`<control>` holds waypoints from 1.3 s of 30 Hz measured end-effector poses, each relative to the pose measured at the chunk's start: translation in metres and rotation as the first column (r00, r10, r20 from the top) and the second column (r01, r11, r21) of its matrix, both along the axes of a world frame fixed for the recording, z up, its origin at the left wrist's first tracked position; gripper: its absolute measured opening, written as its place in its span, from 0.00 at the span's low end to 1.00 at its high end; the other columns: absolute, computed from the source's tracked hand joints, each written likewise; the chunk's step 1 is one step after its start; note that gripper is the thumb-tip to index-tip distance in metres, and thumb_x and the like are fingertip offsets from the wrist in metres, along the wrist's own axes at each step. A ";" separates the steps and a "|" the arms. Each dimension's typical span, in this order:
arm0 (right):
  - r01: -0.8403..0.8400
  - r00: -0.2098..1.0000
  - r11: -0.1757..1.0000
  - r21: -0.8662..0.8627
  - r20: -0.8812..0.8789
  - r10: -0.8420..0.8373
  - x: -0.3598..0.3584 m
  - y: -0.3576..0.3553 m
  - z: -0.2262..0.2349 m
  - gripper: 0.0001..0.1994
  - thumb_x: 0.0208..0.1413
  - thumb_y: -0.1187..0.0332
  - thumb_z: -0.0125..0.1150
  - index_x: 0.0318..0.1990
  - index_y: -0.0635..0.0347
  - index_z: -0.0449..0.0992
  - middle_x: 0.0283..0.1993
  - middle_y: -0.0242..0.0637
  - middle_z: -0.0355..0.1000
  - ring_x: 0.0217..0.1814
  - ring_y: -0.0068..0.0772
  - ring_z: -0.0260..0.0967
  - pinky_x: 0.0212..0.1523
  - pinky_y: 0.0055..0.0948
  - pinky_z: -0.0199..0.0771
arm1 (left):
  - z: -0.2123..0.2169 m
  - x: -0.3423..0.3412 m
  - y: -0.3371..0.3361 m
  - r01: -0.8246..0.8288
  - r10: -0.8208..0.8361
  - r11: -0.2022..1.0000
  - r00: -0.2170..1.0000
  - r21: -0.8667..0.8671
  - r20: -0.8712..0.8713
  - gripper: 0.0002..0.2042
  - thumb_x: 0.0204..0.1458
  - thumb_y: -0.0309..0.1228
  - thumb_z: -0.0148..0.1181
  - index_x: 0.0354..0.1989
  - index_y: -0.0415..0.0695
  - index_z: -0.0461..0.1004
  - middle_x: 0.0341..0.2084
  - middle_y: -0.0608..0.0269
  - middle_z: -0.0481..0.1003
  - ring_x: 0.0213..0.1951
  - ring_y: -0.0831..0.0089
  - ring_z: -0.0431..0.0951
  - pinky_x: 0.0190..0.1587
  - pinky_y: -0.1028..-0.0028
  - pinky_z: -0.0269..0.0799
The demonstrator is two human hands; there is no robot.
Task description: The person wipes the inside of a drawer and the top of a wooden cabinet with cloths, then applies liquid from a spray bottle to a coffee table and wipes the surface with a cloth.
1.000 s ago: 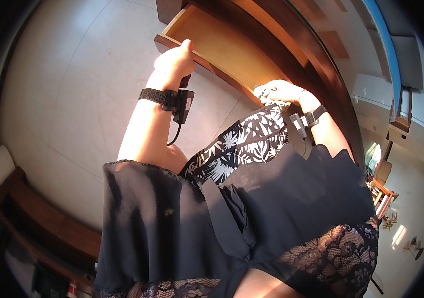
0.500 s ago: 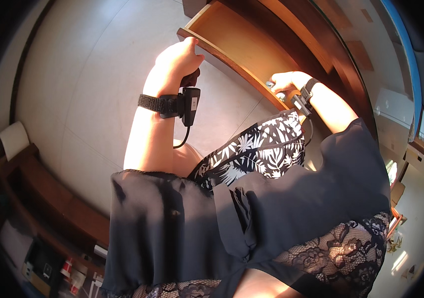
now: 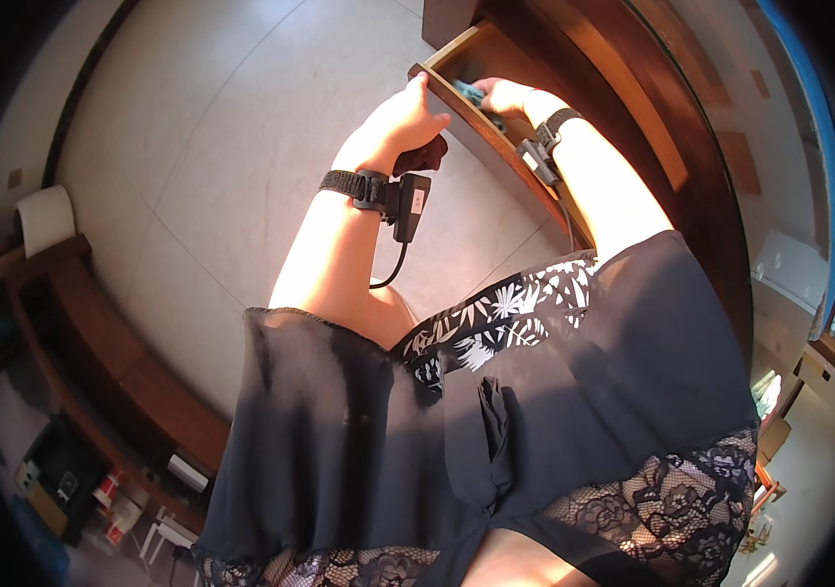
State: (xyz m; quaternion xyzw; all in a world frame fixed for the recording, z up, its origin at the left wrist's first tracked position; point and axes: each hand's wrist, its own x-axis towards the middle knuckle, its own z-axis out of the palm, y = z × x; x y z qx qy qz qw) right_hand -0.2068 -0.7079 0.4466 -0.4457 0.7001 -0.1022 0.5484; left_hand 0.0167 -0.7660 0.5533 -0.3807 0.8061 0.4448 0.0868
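A wooden drawer [image 3: 463, 103] stands pulled out at the upper middle. My left hand [image 3: 398, 127] is at the drawer's far left corner, one finger stretched to the top of its front and the thumb apart. A dark shaded shape, perhaps its other fingers, shows below the palm; I cannot make it out. My right hand [image 3: 510, 98] reaches over the drawer's inside, fingers closed on a pale teal thing [image 3: 469, 93] blurred by motion. Another small pale teal thing [image 3: 498, 124] lies beneath that hand. Black wrist straps [image 3: 341, 183] with small boxes sit on both wrists.
The drawer belongs to dark brown wooden furniture [image 3: 613, 88] along the right, with a glass-like edge. Pale floor [image 3: 212, 127] spreads to the left. A low brown wooden unit [image 3: 114, 333] stands at the lower left, with a white curved object [image 3: 46, 217] at its far end.
My right hand has moved from the drawer's near end towards its far left end with the pale teal thing. My left hand stays at the corner. Less of the drawer's inside shows.
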 end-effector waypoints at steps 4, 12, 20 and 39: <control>-0.417 0.823 0.829 0.371 -0.232 0.518 -0.009 0.026 0.058 0.17 0.40 0.63 0.56 0.40 0.57 0.78 0.38 0.40 0.75 0.42 0.35 0.70 0.45 0.33 0.67 | -0.003 0.009 -0.004 -0.124 0.126 0.992 0.990 0.031 -0.062 0.42 0.50 0.41 0.59 0.67 0.35 0.44 0.47 0.45 0.72 0.51 0.56 0.73 0.51 0.66 0.69; -0.373 0.923 0.773 -0.513 -0.115 0.368 0.047 -0.020 0.061 0.17 0.47 0.75 0.55 0.47 0.56 0.74 0.49 0.37 0.72 0.53 0.32 0.67 0.54 0.29 0.67 | -0.068 -0.005 -0.024 -0.198 0.201 0.976 0.979 0.093 -0.019 0.25 0.52 0.39 0.55 0.56 0.38 0.63 0.39 0.49 0.76 0.37 0.63 0.78 0.41 0.70 0.73; -0.764 0.589 0.573 -0.296 -0.683 0.433 0.062 0.096 0.093 0.11 0.47 0.67 0.56 0.37 0.62 0.73 0.44 0.41 0.64 0.48 0.41 0.64 0.42 0.35 0.74 | -0.026 0.005 -0.006 -0.268 0.231 0.837 0.963 0.477 0.136 0.25 0.52 0.33 0.52 0.60 0.39 0.63 0.38 0.52 0.77 0.33 0.71 0.78 0.33 0.71 0.74; 0.088 0.988 0.836 0.542 -0.156 -0.002 0.023 0.336 0.114 0.16 0.52 0.62 0.52 0.45 0.58 0.74 0.37 0.41 0.73 0.37 0.35 0.73 0.30 0.33 0.77 | -0.032 -0.082 0.045 -0.176 0.138 0.313 0.981 0.933 0.139 0.14 0.57 0.42 0.45 0.31 0.45 0.70 0.19 0.65 0.72 0.12 0.76 0.66 0.14 0.67 0.68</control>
